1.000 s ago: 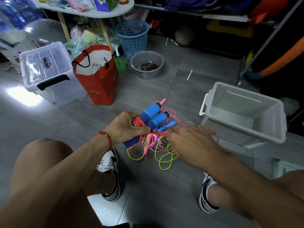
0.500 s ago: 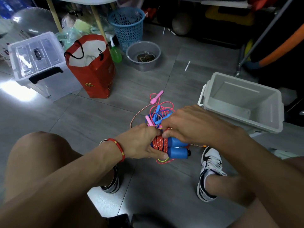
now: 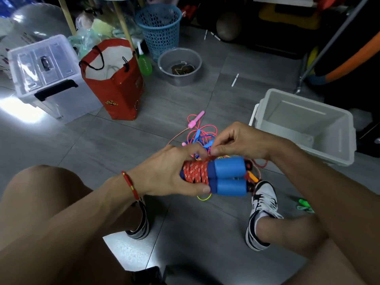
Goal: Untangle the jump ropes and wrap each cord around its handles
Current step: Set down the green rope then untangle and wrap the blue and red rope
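Observation:
Two blue foam handles [image 3: 230, 177] lie side by side, held level above the floor. A red speckled cord [image 3: 195, 171] is wound tightly round their left ends. My left hand [image 3: 168, 173] grips the wound part, thumb underneath. My right hand [image 3: 238, 142] pinches the cord just above the coil with thumb and forefinger. The cord's loose end [image 3: 259, 164] trails off to the right of the handles. Behind my hands a tangle of pink, blue and yellow ropes [image 3: 202, 133] lies on the floor, with a pink handle [image 3: 196, 119] sticking out at the back.
An open white bin [image 3: 304, 128] stands at the right. A red bag [image 3: 115, 79], a lidded clear box [image 3: 43, 73], a grey basin [image 3: 180, 65] and a blue basket [image 3: 159, 23] stand behind. A green rope piece [image 3: 304, 204] lies by my right shoe.
The handles swung from pointing away to lying level, and more red cord has gone round them. My right hand rose from covering the bundle to pinching the cord above it.

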